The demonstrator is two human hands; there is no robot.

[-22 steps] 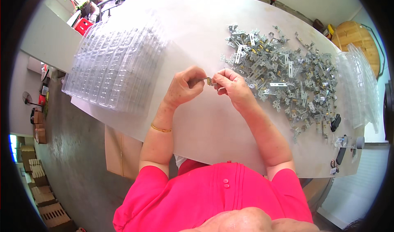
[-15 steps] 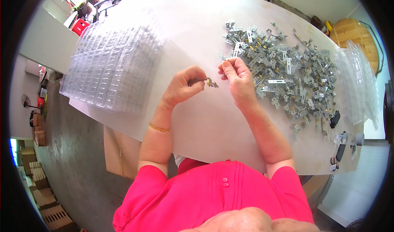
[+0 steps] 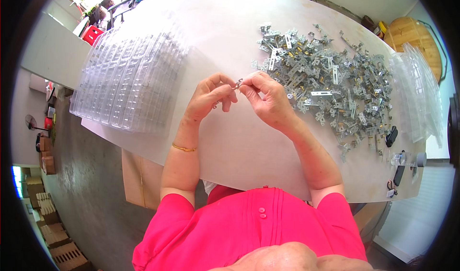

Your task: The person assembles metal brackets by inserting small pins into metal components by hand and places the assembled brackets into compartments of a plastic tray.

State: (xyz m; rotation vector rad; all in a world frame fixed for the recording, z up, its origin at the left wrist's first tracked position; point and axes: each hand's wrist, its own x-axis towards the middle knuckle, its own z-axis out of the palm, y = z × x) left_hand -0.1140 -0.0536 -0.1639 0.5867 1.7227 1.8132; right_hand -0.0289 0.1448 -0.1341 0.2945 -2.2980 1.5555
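Over the middle of the table, my left hand (image 3: 211, 97) is closed, its thumb and fingers round a small metal part. My right hand (image 3: 269, 100) meets it from the right, thumb and forefinger pinched on a small silvery metal bracket (image 3: 237, 84) between the two hands. Whether this is one piece or two held together is too small to tell. Below my left fingers a bit of metal (image 3: 215, 106) pokes out. To the right of my right hand spreads a large heap of loose metal brackets (image 3: 330, 74), silver with some brass-coloured bits.
A tall stack of clear plastic trays (image 3: 124, 79) stands at the table's left. More clear plastic sheets (image 3: 417, 93) lean at the right edge. Near them lie a black object (image 3: 391, 137) and a clear tape roll or dispenser (image 3: 408, 159). Cardboard (image 3: 139, 177) sits below the table's left edge.
My hands have come together: the right moved left and slightly down from beside the heap, bringing its fingers to the left hand's. The metal part in my left hand has turned.
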